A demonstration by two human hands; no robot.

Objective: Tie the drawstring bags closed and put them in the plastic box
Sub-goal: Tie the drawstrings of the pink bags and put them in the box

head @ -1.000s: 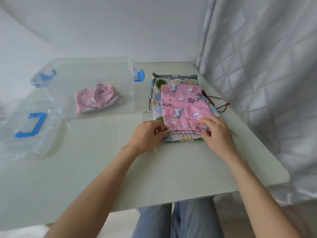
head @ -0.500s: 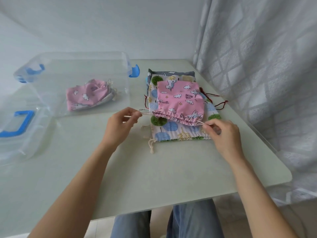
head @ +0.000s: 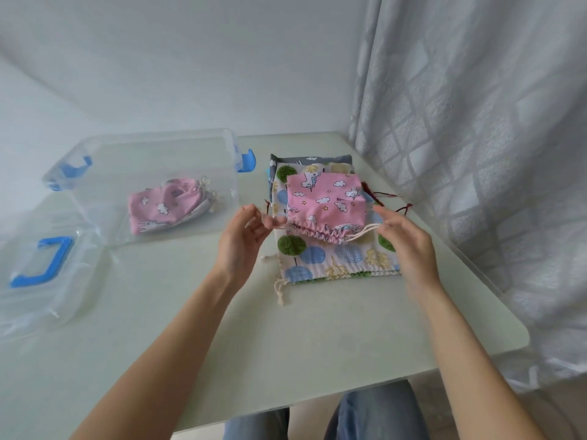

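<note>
A pink unicorn drawstring bag (head: 327,201) lies on top of a stack of flat bags, its near mouth gathered into ruffles. My left hand (head: 243,239) pinches the cream cord at the bag's left end. My right hand (head: 405,241) holds the looped cord at the right end, fingers partly spread. Under it lies a tree-print bag (head: 336,255), with a grey bag (head: 313,160) at the far side. Another pink bag (head: 162,209), tied, lies inside the clear plastic box (head: 95,154) at the left.
The box's clear lid with a blue handle (head: 41,268) lies at the near left. A dark red cord (head: 390,201) trails from the stack toward the curtain (head: 476,138) on the right. The table edge (head: 349,395) runs close to my knees.
Both hands pulled the cords outward, so the pink bag's mouth went from flat to gathered. The bag slid back on the stack and the hands rose slightly.
</note>
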